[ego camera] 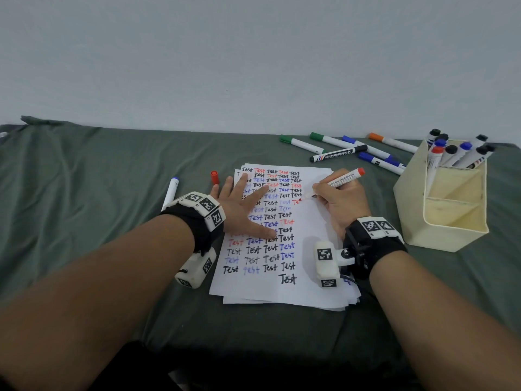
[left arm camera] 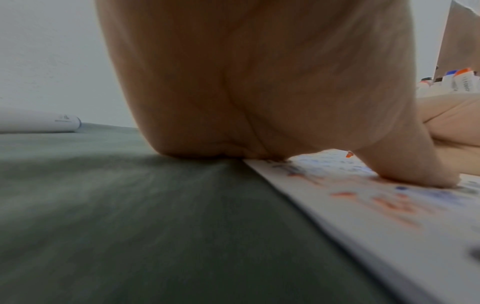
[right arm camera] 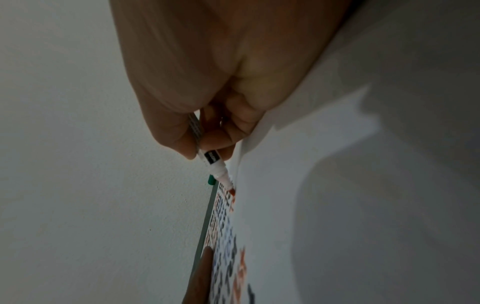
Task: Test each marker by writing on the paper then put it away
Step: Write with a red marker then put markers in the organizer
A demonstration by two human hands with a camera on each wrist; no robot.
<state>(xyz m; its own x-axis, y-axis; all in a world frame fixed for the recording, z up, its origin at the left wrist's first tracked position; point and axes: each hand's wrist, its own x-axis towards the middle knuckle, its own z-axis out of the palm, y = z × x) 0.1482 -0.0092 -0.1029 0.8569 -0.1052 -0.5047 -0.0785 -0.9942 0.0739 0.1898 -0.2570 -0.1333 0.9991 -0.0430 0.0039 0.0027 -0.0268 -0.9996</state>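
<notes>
A white whiteboard marker with a red end plug and red felt tip (ego camera: 339,180) is gripped by the right hand (ego camera: 342,203), fingers curled round its barrel, its uncapped tip set against the white sheet of paper (ego camera: 315,238) beside a half-written red word. The barrel, printed "WHITEBOARD PEN", is tilted up and away to the right. The paper, top of a small stack on the grey-green cloth-covered table (ego camera: 98,170), is filled with rows of "Test" in black, red and blue. It is pinned flat by the left hand (ego camera: 242,206), fingers spread wide and straight across the writing. A loose red cap (ego camera: 214,177) is seen standing on the cloth just left of the sheet, with a white marker with a blue end (ego camera: 170,192) lying further left. Green, blue, black and orange capped markers (ego camera: 349,149) are scattered behind the paper, and more are stood in the cream plastic divided holder (ego camera: 445,221) at right.
</notes>
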